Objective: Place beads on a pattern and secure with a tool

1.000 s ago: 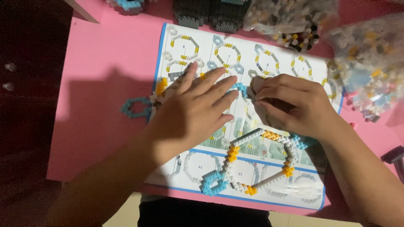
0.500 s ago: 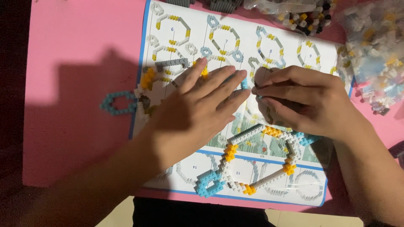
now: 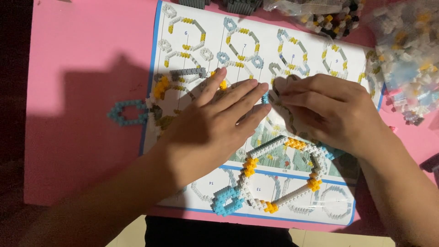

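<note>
My left hand [image 3: 215, 123] lies flat, fingers spread, on a ring of small building blocks [image 3: 167, 93] in grey, white, yellow and light blue that rests on a white instruction sheet [image 3: 256, 41]. My right hand [image 3: 327, 112] is curled beside it, fingertips pinched at a small light blue piece [image 3: 265, 97] where both hands meet. Whether that piece is loose or part of the ring is hidden. A second finished block ring [image 3: 274, 176] in white, yellow and blue lies just below the hands.
The sheet lies on a pink table [image 3: 82, 55]. Clear bags of loose small blocks [image 3: 407, 50] sit at the top right, with dark grey block pieces [image 3: 238, 5] at the top edge. The table's near edge runs along the bottom.
The view has shifted so the sheet and hands sit lower and further right in the picture. Both hands stay together on the same block ring, with little movement of the fingers.
</note>
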